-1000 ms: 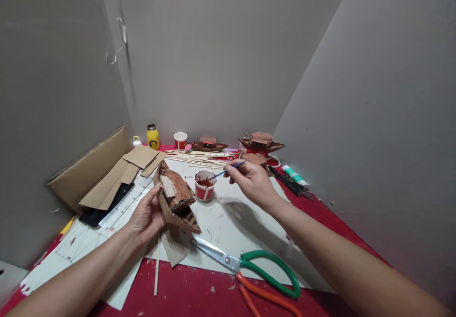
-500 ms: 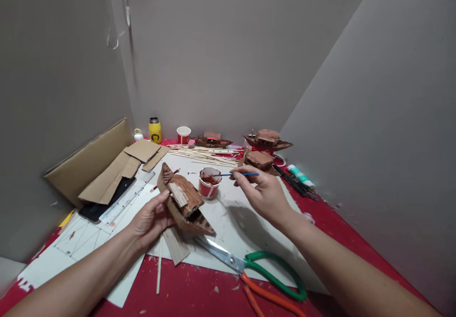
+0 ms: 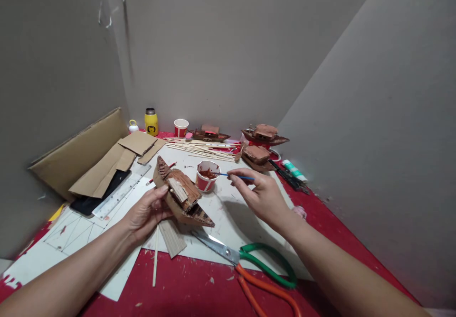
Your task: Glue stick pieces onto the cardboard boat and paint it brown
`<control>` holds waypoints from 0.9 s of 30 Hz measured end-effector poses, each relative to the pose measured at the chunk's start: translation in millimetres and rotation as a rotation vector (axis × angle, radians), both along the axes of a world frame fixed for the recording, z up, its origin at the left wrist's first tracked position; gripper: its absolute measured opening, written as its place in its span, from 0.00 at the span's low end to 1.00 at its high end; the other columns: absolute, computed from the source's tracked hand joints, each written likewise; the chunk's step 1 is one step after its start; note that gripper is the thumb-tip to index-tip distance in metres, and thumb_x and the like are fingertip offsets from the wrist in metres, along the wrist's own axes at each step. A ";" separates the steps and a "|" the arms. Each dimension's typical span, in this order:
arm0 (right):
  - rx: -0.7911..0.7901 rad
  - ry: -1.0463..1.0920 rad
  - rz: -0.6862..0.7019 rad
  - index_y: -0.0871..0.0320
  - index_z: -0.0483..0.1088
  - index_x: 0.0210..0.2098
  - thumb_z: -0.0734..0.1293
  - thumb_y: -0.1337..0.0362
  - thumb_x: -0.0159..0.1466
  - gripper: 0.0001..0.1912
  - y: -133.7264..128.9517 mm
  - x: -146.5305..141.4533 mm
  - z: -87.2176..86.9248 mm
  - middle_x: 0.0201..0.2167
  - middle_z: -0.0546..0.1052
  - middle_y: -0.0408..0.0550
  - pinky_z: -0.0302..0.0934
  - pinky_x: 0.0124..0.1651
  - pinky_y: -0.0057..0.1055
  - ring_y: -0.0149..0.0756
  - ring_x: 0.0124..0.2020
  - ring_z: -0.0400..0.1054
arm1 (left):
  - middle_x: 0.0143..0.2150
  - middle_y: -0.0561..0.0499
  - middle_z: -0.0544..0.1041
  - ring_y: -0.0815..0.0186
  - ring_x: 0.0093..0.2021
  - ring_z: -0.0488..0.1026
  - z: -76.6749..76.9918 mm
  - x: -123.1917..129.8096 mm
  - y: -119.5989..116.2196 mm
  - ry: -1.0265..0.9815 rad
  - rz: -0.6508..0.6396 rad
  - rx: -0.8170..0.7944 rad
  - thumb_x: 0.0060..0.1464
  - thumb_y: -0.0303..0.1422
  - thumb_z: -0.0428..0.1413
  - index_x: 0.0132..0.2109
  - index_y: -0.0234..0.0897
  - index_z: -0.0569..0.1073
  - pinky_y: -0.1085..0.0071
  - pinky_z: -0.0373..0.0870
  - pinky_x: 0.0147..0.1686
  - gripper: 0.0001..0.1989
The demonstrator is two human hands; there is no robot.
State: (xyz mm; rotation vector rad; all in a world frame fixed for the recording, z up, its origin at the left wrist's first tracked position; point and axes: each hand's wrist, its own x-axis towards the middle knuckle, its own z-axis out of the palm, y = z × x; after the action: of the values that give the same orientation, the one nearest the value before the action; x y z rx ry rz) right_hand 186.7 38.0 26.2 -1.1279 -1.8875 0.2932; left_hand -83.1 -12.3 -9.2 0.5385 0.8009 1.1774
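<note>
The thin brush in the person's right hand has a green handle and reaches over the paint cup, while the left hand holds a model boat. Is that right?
Not quite: the head view shows that the thin brush has a blue handle. It is in the right hand, reaching over the paint cup, while the left hand holds a model boat.

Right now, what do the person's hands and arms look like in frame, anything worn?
Human and bare. The left hand and right hand are ungloved, five-fingered type; no ring, watch or band shows. No sleeve shows on the left forearm or right forearm. Fine marks are too small to tell.
</note>
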 end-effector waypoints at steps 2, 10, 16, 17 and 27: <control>-0.003 0.023 -0.005 0.56 0.78 0.38 0.65 0.60 0.65 0.10 -1.1 0.5 -0.3 0.35 0.83 0.51 0.71 0.40 0.37 0.42 0.34 0.78 | 0.51 0.39 0.82 0.52 0.50 0.79 0.4 0.6 0.0 0.001 -0.001 0.003 0.55 0.35 0.63 0.54 0.33 0.77 0.57 0.76 0.50 0.20; -0.062 0.197 -0.047 0.56 0.79 0.38 0.68 0.57 0.63 0.10 -8.7 -1.7 -9.5 0.35 0.83 0.50 0.71 0.38 0.36 0.41 0.34 0.77 | 0.49 0.36 0.83 0.51 0.48 0.79 3.4 0.7 -2.3 0.027 0.006 -0.004 0.55 0.35 0.63 0.52 0.31 0.78 0.56 0.77 0.47 0.18; -0.152 0.485 -0.097 0.56 0.78 0.38 0.71 0.54 0.62 0.12 -11.5 -2.2 -15.1 0.31 0.82 0.49 0.71 0.30 0.32 0.37 0.30 0.76 | 0.47 0.35 0.83 0.51 0.45 0.80 0.4 0.8 -2.6 -0.004 -0.017 0.011 0.54 0.35 0.64 0.50 0.30 0.79 0.56 0.77 0.46 0.18; -0.169 0.547 -0.103 0.57 0.78 0.38 0.71 0.54 0.61 0.13 -10.1 -1.4 -15.2 0.32 0.82 0.49 0.70 0.29 0.31 0.37 0.30 0.76 | 0.46 0.36 0.83 0.52 0.43 0.80 -1.1 0.6 -2.3 -0.015 -0.014 0.021 0.54 0.34 0.64 0.49 0.30 0.79 0.57 0.77 0.45 0.17; -0.506 0.989 0.058 0.55 0.77 0.33 0.78 0.53 0.52 0.15 -26.0 -1.1 4.2 0.27 0.79 0.45 0.66 0.22 0.21 0.28 0.23 0.72 | 0.48 0.38 0.83 0.50 0.49 0.79 1.9 3.1 -6.2 -0.035 -0.128 0.123 0.54 0.38 0.65 0.51 0.34 0.79 0.60 0.76 0.45 0.19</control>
State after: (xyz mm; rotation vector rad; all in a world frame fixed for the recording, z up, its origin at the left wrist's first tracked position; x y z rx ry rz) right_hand 185.6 12.0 30.4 -0.9576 -0.9691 1.1701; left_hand -80.0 -18.4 -7.3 0.6600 0.6574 1.1189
